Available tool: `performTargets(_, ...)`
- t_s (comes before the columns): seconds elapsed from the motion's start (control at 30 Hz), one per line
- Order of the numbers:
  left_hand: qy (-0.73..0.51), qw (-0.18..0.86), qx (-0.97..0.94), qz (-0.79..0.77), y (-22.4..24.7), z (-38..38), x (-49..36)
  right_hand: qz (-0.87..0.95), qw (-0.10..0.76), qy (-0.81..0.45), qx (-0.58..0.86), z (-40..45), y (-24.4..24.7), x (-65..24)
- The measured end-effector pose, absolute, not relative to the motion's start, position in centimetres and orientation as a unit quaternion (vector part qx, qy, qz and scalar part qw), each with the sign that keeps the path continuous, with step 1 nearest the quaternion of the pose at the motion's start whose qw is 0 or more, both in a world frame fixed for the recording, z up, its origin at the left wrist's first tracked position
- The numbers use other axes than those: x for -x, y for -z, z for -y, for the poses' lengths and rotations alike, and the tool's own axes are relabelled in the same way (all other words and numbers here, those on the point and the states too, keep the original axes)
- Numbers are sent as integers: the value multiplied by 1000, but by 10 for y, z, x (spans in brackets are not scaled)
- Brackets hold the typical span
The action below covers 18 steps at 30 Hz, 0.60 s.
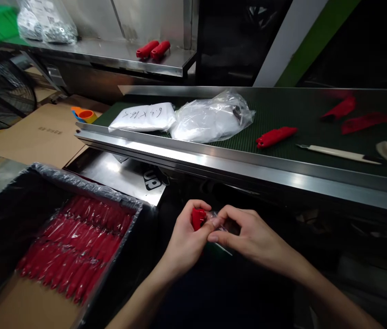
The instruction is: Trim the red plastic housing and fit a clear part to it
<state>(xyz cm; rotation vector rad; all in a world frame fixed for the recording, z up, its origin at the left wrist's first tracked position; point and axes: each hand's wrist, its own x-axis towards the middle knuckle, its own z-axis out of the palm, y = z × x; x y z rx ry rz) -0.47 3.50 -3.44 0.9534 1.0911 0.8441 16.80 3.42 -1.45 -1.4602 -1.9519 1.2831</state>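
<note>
Close to my body, my left hand (187, 237) is closed around a red plastic part (198, 218), most of which its fingers hide. Thumb and fingers of my right hand (243, 230) pinch a small clear plastic bag (217, 219) right beside that part. The two hands nearly touch at the fingertips. Whether the part sits inside the bag or only against it, I cannot tell. A similar red part (276, 136) lies on the dark green conveyor belt (244, 145) beyond my hands.
A lined box (135, 224) at lower left holds rows of bagged red parts (77, 237). On the belt lie packs of clear bags (210, 119), a white-handled knife (339, 153) and blurred red pieces (342, 109). The belt's metal rail (193, 157) runs in front. Two red parts (154, 49) rest on a steel shelf.
</note>
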Motion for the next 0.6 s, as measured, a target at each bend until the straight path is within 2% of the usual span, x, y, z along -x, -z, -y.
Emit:
performTargets(0.2, -326, 628, -487, -512, 46, -32, 7, 711, 242, -320, 577, -29, 31, -173)
performTargets(0.43, -315, 487, -610, -541, 54, -32, 0, 780, 283, -245, 502, -18, 24, -173)
performTargets(0.6, -273, 451, -690, -496, 54, -24, -3, 775, 282, -340, 452, -19, 11, -174)
